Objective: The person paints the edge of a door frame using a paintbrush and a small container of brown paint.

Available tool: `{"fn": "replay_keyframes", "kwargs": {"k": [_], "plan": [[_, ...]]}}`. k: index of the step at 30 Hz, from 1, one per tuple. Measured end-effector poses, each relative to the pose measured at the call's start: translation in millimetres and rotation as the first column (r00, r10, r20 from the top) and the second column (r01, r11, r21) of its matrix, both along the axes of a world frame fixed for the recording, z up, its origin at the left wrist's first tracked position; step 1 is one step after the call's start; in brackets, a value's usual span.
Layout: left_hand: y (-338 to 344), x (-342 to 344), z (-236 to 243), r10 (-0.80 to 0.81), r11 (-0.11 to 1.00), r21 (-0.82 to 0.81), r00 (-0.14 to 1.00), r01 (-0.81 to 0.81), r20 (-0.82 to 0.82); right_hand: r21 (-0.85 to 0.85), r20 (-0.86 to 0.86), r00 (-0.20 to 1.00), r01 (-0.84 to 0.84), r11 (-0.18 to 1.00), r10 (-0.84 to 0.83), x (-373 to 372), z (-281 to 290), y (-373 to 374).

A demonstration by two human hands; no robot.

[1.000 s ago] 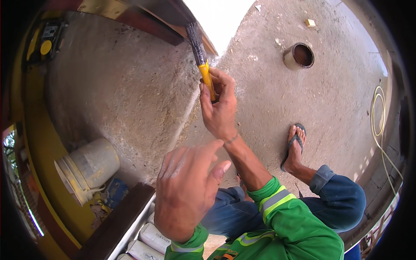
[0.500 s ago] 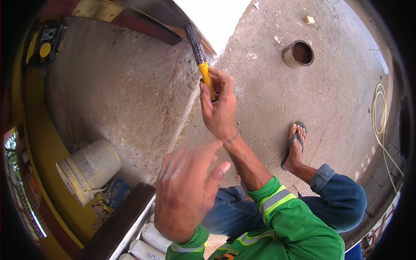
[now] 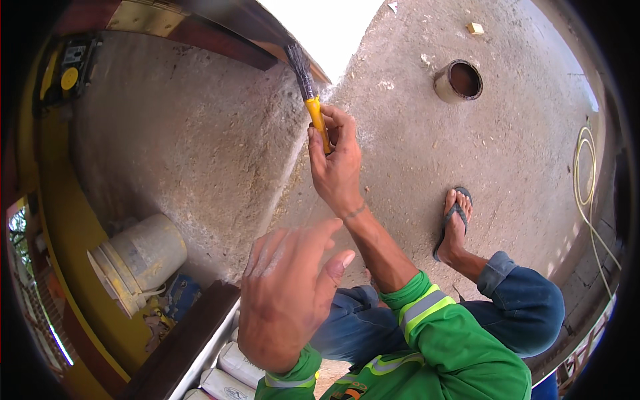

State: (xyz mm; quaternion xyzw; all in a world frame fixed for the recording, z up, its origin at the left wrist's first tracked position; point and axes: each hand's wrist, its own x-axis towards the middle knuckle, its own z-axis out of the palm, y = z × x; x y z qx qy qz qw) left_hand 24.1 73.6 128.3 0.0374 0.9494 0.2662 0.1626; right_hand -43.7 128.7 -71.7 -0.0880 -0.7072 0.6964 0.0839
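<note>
My right hand (image 3: 340,167) grips the yellow handle of a paintbrush (image 3: 315,113) between thumb and fingers. The brush's dark, paint-coated bristles (image 3: 297,60) press against the lower end of a wooden frame edge (image 3: 313,69) beside a white wall (image 3: 327,30), and their tips spread apart. Close to the camera, my left hand (image 3: 283,293) is raised with its back showing, thumb apart and fingers stretched forward. It holds nothing that I can see. Pale smears mark its knuckles. An open can (image 3: 459,82) with brown paint inside stands on the floor to the right.
A dirty plastic bucket (image 3: 143,257) lies tipped at the left, next to a blue packet (image 3: 181,297). A black and yellow case (image 3: 70,73) sits at the far left. Packed bags (image 3: 233,373) lie below my left arm. A pale hose (image 3: 583,173) coils at the right.
The brush bristles now fan out more against the frame edge. My right hand has shifted very slightly; my left hand stays nearly still.
</note>
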Motion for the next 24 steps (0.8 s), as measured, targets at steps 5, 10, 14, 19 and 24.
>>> {"fn": "replay_keyframes", "kwargs": {"k": [5,10,14,19,24], "plan": [[1.4,-0.3,0.4,0.009,1.000,0.000,1.000,-0.009,0.014,0.076,-0.019,1.000,0.015,0.997,-0.013,-1.2,-5.8,0.7],[0.4,0.6,2.3,0.012,1.000,-0.003,1.000,-0.012,0.021,0.082,-0.004,1.000,0.004,0.997,-0.004,-2.3,-8.3,-1.4],[1.8,0.5,-1.0,0.006,1.000,-0.005,1.000,-0.006,0.023,0.089,0.000,1.000,0.015,0.996,-0.015,-2.9,-17.3,2.5],[-0.7,3.2,-0.3,-0.011,1.000,-0.011,1.000,0.011,-0.016,-0.011,0.075,0.997,-0.002,1.000,0.003,-2.1,-21.1,1.6],[0.3,3.6,1.8,-0.005,1.000,-0.010,1.000,0.005,-0.014,0.014,0.073,0.997,0.010,1.000,-0.011,-4.3,-32.6,2.3]]}}
